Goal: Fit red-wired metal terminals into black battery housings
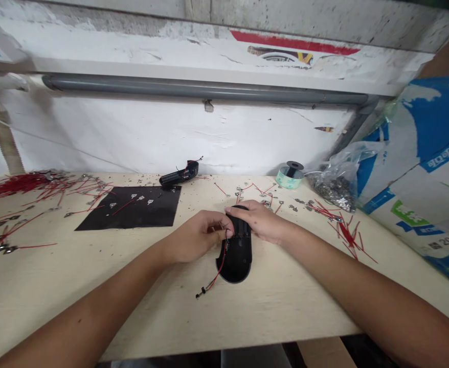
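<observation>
A black plastic oval housing [239, 257] lies on the pale wooden bench in front of me, its hollow side partly covered by my hands. My right hand [259, 220] grips its far end from above. My left hand [197, 235] pinches at its left edge, where a thin red-and-black wire [217, 274] comes out. That wire trails down-left to a small black connector [200, 293] lying on the bench. The fingertips hide the exact point where the wire is held.
A black mat [128, 208] with small metal pieces lies left of my hands. Behind it is another black housing [179, 173]. Red wires with metal terminals are scattered across the bench. A tape roll [289, 175], a plastic bag of metal parts [334, 179] and a printed woven sack [420, 174] stand at right.
</observation>
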Tool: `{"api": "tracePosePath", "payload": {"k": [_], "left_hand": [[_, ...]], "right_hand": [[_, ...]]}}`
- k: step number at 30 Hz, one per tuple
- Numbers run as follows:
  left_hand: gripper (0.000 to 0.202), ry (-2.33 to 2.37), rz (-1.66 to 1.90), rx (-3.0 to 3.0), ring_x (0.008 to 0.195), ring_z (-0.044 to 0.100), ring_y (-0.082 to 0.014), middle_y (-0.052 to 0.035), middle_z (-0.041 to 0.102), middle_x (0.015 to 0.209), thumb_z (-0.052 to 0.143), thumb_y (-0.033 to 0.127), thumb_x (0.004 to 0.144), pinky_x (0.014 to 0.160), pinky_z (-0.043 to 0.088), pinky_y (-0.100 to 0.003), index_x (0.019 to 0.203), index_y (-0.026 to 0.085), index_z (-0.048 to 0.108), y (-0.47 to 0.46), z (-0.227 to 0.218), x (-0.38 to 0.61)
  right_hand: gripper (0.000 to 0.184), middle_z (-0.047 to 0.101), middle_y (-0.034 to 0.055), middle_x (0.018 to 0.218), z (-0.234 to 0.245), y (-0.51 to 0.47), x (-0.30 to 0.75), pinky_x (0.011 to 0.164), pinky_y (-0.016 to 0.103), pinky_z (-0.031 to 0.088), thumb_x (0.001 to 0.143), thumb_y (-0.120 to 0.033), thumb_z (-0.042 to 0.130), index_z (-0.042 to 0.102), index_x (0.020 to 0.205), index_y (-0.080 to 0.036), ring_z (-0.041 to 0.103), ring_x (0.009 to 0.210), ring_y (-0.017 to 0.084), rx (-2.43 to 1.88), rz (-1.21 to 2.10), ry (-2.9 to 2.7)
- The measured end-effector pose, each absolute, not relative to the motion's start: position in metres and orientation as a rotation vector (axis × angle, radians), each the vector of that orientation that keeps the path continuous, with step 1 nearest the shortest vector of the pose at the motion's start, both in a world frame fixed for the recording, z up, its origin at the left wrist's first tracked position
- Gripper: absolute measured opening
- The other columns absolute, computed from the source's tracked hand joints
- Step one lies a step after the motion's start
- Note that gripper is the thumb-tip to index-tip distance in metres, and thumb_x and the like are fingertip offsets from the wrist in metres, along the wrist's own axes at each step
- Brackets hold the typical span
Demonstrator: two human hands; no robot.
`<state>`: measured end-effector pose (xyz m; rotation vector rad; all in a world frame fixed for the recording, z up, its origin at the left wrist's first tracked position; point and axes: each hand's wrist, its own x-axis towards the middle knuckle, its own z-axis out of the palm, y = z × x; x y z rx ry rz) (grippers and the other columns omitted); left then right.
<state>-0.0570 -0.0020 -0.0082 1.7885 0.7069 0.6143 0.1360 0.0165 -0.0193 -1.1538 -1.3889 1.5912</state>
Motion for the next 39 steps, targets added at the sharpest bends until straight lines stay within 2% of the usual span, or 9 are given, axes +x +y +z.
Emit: {"api": "tracePosePath", "payload": {"k": [8,16,18,23,28,39], "left_hand": [[0.012,0.915,0.814,2.030,0.072,0.055,-0.0120,-0.0017,0.067,0.084,0.058,0.013,0.084,0.067,0.044,-0.026,0.086,0.017,0.068,-0.0064,-0.0065,-0.0569],[0.017,0.812,0.793,2.100,0.078,0.055,-0.0117,-0.0012,0.064,0.090,0.052,0.006,0.086,0.069,0.043,-0.026,0.084,0.017,0.065,-0.0053,-0.0045,-0.0568],[0.018,0.803,0.793,2.115,0.080,0.054,-0.0120,-0.0012,0.062,0.090,0.051,0.005,0.087,0.072,0.043,-0.026,0.083,0.017,0.064,-0.0058,-0.0038,-0.0570],[0.017,0.759,0.818,2.149,0.098,0.054,-0.0157,-0.0046,0.055,0.104,0.051,0.010,0.089,0.086,0.044,-0.030,0.084,0.018,0.065,-0.0080,-0.0011,-0.0563],[0.018,0.777,0.802,2.144,0.096,0.054,-0.0165,-0.0053,0.054,0.102,0.049,0.010,0.090,0.084,0.045,-0.031,0.085,0.017,0.064,-0.0078,-0.0019,-0.0538],[0.020,0.829,0.830,2.263,0.089,0.055,-0.0154,-0.0032,0.060,0.095,0.047,0.005,0.088,0.080,0.043,-0.030,0.087,0.018,0.061,-0.0064,-0.0046,-0.0510]], "right_hand": [[0.027,0.062,0.0017,0.066,-0.0178,0.0163,0.1371,0.053,0.023,0.045,0.081,-0.041,0.071,0.065,0.075,-0.015,0.057,0.059,0.013,-1.143,1.584,-1.400],[0.028,0.063,0.0017,0.067,-0.0221,0.0186,0.1375,0.054,0.023,0.046,0.080,-0.042,0.072,0.065,0.074,-0.016,0.057,0.059,0.013,-1.136,1.579,-1.400],[0.027,0.063,0.0015,0.066,-0.0214,0.0182,0.1370,0.053,0.023,0.045,0.080,-0.041,0.072,0.065,0.073,-0.016,0.058,0.058,0.013,-1.142,1.572,-1.395],[0.021,0.062,0.0001,0.064,-0.0179,0.0158,0.1353,0.051,0.022,0.044,0.079,-0.035,0.071,0.065,0.072,-0.016,0.057,0.057,0.012,-1.130,1.569,-1.364],[0.020,0.063,0.0002,0.063,-0.0168,0.0150,0.1341,0.051,0.022,0.044,0.079,-0.033,0.070,0.065,0.070,-0.016,0.058,0.057,0.012,-1.144,1.551,-1.359],[0.024,0.063,0.0000,0.064,-0.0151,0.0139,0.1323,0.050,0.021,0.044,0.079,-0.039,0.072,0.064,0.074,-0.016,0.059,0.059,0.013,-1.143,1.593,-1.312]]}}
